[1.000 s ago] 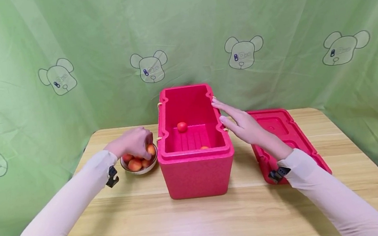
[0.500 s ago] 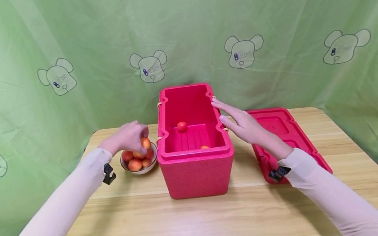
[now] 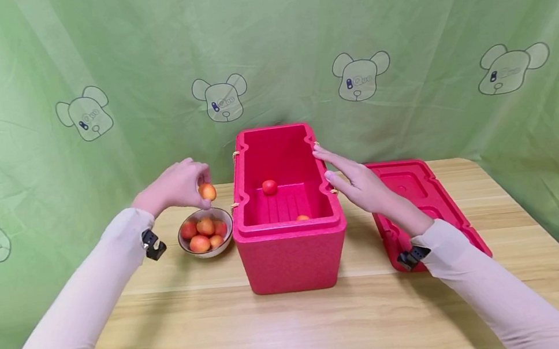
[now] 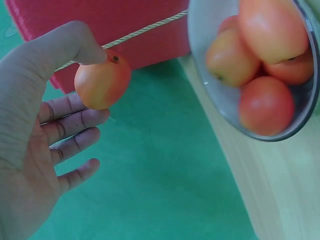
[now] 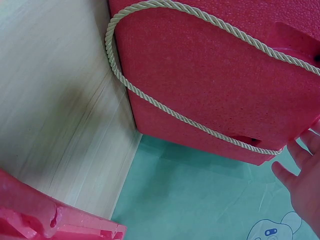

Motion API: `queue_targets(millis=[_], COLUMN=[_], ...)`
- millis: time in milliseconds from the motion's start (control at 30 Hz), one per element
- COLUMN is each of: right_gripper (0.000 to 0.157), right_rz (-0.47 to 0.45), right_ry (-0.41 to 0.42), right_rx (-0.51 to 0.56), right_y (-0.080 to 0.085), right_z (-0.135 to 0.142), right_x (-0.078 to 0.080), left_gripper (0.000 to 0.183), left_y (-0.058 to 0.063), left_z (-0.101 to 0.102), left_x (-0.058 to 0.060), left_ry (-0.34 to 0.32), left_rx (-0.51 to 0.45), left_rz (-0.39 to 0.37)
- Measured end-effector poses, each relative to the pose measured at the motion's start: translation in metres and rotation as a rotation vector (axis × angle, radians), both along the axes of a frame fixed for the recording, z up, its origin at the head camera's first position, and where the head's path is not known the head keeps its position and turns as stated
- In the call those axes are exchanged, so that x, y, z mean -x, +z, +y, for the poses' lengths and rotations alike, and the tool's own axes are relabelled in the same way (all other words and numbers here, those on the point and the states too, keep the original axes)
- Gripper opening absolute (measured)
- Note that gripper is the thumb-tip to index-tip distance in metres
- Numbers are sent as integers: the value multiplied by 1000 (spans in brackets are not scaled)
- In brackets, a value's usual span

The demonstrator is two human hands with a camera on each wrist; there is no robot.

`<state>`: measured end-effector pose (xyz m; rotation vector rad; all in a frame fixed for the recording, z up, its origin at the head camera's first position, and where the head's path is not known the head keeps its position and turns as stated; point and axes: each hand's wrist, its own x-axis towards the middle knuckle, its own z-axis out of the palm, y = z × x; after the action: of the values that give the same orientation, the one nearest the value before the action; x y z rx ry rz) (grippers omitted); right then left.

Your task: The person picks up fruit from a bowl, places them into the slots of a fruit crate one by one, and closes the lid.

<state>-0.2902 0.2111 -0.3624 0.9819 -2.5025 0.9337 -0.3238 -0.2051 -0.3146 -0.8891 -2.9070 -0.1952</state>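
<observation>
My left hand point(image 3: 179, 185) pinches an orange-red tomato point(image 4: 103, 81) between thumb and fingertips, raised just above the bowl; the other fingers are spread. Under it stands a white bowl point(image 3: 210, 255) with a dark rim, holding several more tomatoes point(image 3: 200, 243). A red foam box point(image 3: 293, 257) stands lidless to the right of the bowl. Inside it lie a red tomato point(image 3: 269, 187) and an orange one point(image 3: 303, 217), mostly hidden by the front wall. On the box's right rim my right hand point(image 3: 363, 186) rests with straight fingers, holding nothing.
The red lid point(image 3: 421, 203) lies on the wooden table point(image 3: 299, 335) to the right of the box, under my right forearm. Twisted rope handles point(image 5: 185, 119) hang along the box's sides. A green curtain point(image 3: 273, 35) with bear-head prints hangs behind the table.
My left hand has lifted one tomato out of the bowl, rising up and slightly left with it. The right hand has stayed on the box rim.
</observation>
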Motion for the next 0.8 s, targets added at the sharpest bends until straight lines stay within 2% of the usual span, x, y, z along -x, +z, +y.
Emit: queue_targets(millis=[400,800], right_gripper=[57,58], right_rz=[-2,-11], right_ry=[-5,-11], right_rx=[-5,-7], right_y=[0,1], right_z=[0,0], right_x=[-1,1], left_gripper=[41,40], left_y=[38,72], left_z=[-3,11], left_x=[-3,0], left_ry=[42,2], left_rx=[-58,-117], left_rz=[48,151])
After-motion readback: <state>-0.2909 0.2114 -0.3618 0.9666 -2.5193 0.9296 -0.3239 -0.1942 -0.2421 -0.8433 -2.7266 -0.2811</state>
